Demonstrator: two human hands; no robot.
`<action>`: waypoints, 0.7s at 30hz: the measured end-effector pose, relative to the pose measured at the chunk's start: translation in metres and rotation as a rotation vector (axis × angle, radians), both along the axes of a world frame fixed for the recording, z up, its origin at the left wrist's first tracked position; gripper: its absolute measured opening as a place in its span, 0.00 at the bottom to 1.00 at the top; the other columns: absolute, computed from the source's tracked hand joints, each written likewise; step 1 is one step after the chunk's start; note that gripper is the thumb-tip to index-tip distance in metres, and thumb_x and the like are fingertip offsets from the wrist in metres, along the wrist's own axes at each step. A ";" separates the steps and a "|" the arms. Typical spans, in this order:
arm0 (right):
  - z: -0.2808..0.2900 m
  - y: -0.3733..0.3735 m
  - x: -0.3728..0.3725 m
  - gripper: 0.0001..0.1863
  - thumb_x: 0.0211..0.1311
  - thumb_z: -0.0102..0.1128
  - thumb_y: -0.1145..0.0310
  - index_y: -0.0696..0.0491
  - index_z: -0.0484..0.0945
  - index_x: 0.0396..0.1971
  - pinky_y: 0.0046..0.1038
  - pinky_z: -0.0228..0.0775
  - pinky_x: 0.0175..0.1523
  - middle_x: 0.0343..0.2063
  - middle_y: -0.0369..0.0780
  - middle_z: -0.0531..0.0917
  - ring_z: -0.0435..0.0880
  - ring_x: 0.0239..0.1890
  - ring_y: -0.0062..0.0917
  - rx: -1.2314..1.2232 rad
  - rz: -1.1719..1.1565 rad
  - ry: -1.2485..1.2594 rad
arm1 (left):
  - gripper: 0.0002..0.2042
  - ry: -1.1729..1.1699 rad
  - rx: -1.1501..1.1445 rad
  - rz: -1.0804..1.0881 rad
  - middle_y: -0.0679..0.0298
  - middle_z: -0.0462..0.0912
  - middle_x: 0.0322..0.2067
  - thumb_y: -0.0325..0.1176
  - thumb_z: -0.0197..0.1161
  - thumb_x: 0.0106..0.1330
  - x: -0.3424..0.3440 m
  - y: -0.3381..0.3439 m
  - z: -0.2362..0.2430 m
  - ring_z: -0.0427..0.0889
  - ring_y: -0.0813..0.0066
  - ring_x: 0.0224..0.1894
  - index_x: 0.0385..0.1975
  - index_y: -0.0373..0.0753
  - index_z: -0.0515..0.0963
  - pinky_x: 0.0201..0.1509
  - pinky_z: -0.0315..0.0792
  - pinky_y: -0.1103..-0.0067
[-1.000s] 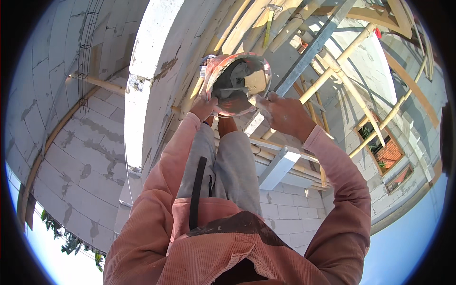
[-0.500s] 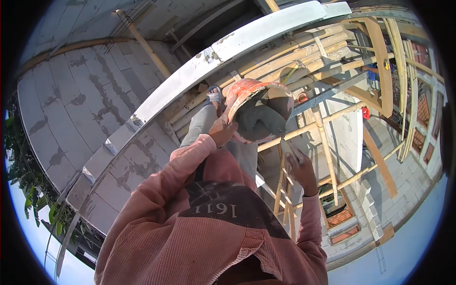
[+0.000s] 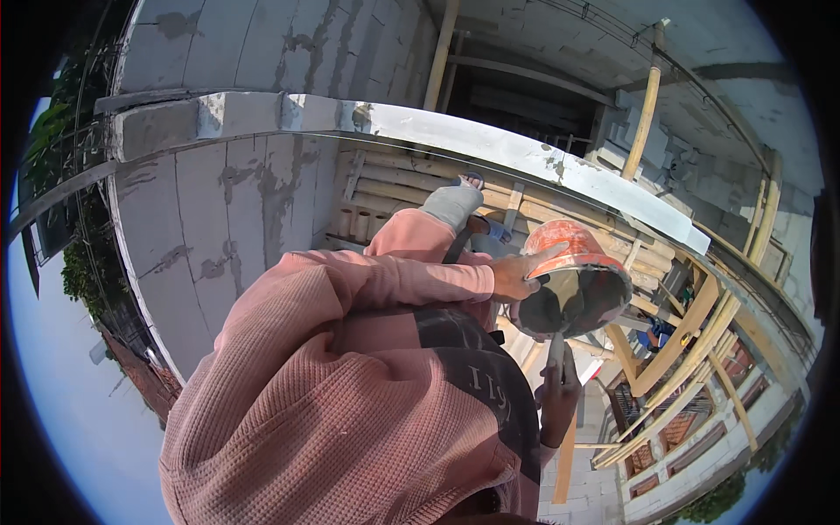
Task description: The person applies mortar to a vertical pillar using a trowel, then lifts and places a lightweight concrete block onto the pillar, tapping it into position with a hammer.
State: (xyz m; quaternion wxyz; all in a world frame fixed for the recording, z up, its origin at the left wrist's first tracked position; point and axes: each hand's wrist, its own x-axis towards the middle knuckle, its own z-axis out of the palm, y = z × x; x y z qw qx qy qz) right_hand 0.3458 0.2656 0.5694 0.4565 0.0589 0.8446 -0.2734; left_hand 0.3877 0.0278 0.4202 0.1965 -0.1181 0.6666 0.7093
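Note:
My left hand (image 3: 514, 278) is closed on the rim of an orange-red bucket (image 3: 564, 234), which is smeared with dried mortar and tilted with its mouth toward me. Wet grey mortar (image 3: 562, 296) lies inside it. Below the bucket's lower rim, my right hand (image 3: 560, 394) grips a trowel (image 3: 556, 350), its blade pointing up at the rim. The trowel's handle is mostly hidden by my fingers.
A row of pale blocks (image 3: 490, 144) curves across in front of me. Bamboo poles (image 3: 407, 179) form a platform under my feet. To the right are a wooden frame (image 3: 674, 354) and upright poles. A block wall (image 3: 254, 201) stands at left.
My view has swung round, so the block row now slopes down to the right. The bucket and both hands appear further right and lower. The trowel stays by the bucket's rim.

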 end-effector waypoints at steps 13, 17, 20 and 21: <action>0.044 -0.064 -0.092 0.25 0.69 0.57 0.63 0.59 0.74 0.62 0.21 0.58 0.22 0.28 0.39 0.79 0.69 0.18 0.17 -0.214 0.421 0.179 | 0.43 0.060 -0.046 0.528 0.43 0.72 0.63 0.27 0.52 0.64 0.045 -0.075 0.095 0.76 0.44 0.59 0.77 0.56 0.37 0.68 0.65 0.68; 0.023 -0.102 -0.109 0.25 0.70 0.58 0.63 0.60 0.73 0.62 0.26 0.68 0.34 0.34 0.41 0.81 0.76 0.29 0.21 -0.221 0.808 0.342 | 0.42 0.004 -0.014 0.794 0.45 0.63 0.69 0.24 0.49 0.62 0.071 -0.072 0.113 0.68 0.51 0.67 0.77 0.51 0.40 0.74 0.57 0.73; 0.047 -0.152 -0.121 0.26 0.69 0.59 0.61 0.60 0.73 0.62 0.29 0.70 0.51 0.46 0.47 0.83 0.80 0.44 0.27 -0.270 0.844 0.215 | 0.42 -0.018 -0.013 1.030 0.47 0.63 0.69 0.24 0.49 0.62 0.108 -0.064 0.145 0.67 0.53 0.68 0.77 0.49 0.40 0.74 0.56 0.74; 0.053 -0.168 -0.120 0.26 0.70 0.58 0.61 0.61 0.73 0.62 0.32 0.68 0.60 0.53 0.48 0.82 0.80 0.53 0.31 -0.293 0.863 0.186 | 0.41 0.019 -0.081 1.116 0.48 0.68 0.66 0.25 0.49 0.63 0.115 -0.053 0.141 0.69 0.54 0.67 0.77 0.48 0.41 0.73 0.56 0.76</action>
